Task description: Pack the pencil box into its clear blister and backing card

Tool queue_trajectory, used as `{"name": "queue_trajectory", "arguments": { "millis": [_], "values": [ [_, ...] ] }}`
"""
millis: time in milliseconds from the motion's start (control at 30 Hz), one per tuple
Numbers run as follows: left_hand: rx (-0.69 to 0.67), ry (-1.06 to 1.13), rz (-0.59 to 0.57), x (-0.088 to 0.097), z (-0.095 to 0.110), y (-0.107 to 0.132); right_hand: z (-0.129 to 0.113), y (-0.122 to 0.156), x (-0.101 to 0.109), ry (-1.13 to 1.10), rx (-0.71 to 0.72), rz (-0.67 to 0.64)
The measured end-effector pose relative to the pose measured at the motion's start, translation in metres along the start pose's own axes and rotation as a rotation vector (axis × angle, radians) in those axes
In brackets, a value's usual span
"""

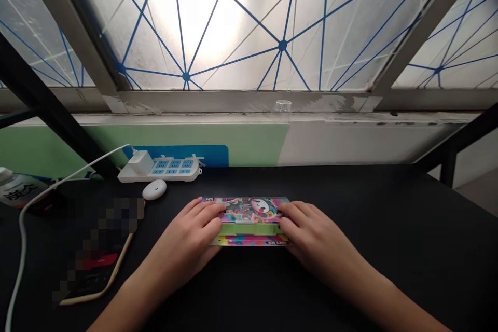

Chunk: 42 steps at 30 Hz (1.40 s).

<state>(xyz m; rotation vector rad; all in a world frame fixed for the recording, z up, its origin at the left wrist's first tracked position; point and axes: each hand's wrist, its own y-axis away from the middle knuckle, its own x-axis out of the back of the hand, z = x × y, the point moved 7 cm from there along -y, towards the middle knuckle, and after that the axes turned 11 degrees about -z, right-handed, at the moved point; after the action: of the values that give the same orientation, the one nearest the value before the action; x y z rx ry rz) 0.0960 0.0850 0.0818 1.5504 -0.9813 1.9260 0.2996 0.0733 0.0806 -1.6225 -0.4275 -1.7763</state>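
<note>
A colourful pencil box [252, 210] with a cartoon face on its lid and a green band along its front side lies on the black desk in front of me. My left hand [194, 231] grips its left end, fingers on the lid and thumb at the near edge. At the right end, my right hand [309, 228] holds it the same way. Below the green band a pink and yellow printed strip shows between my hands. The palms and the box's two ends are partly hidden by the fingers.
On the left of the black desk [389, 228] lie a phone [101, 259], partly blurred out, and a white earbud case [154, 190]. Behind them sits a power strip [175, 170] with a charger [140, 162] and white cable [23, 238]. A bottle [21, 189] is far left; a clear cup [283, 106] stands on the sill.
</note>
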Motion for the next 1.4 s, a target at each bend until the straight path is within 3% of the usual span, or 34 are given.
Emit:
{"name": "queue_trajectory", "arguments": {
  "millis": [133, 267, 433, 600, 700, 800, 900, 1033, 1167, 1400],
  "values": [
    [0.067, 0.145, -0.05, -0.009, -0.009, -0.003, -0.003, -0.004, -0.02, -0.03, 0.042, -0.133],
    [0.166, 0.128, -0.028, -0.019, -0.028, 0.0, 0.002, -0.003, -0.016, -0.205, 0.03, -0.189],
    [0.27, 0.256, -0.099, -0.032, -0.043, 0.003, 0.015, -0.002, -0.012, -0.366, -0.036, -0.22],
    [0.182, 0.237, -0.017, -0.013, -0.028, 0.002, 0.049, 0.001, -0.023, -0.415, -0.174, -0.079],
    [0.121, 0.083, 0.059, -0.003, -0.015, 0.001, 0.065, 0.003, -0.03, -0.428, -0.224, -0.09],
    [0.073, -0.029, 0.116, 0.002, -0.006, 0.002, 0.069, 0.003, -0.024, -0.414, -0.227, -0.074],
    [0.061, -0.074, 0.173, 0.007, -0.005, 0.004, 0.062, 0.003, -0.008, -0.315, -0.192, 0.0],
    [0.158, -0.082, 0.231, 0.018, -0.013, 0.008, 0.035, 0.003, 0.007, -0.133, -0.111, 0.058],
    [0.166, -0.067, 0.076, 0.011, -0.01, 0.005, 0.007, -0.001, -0.001, 0.025, -0.066, -0.064],
    [0.22, -0.162, -0.135, -0.005, -0.001, -0.001, -0.012, -0.005, -0.016, 0.005, -0.075, -0.052]
  ]
}}
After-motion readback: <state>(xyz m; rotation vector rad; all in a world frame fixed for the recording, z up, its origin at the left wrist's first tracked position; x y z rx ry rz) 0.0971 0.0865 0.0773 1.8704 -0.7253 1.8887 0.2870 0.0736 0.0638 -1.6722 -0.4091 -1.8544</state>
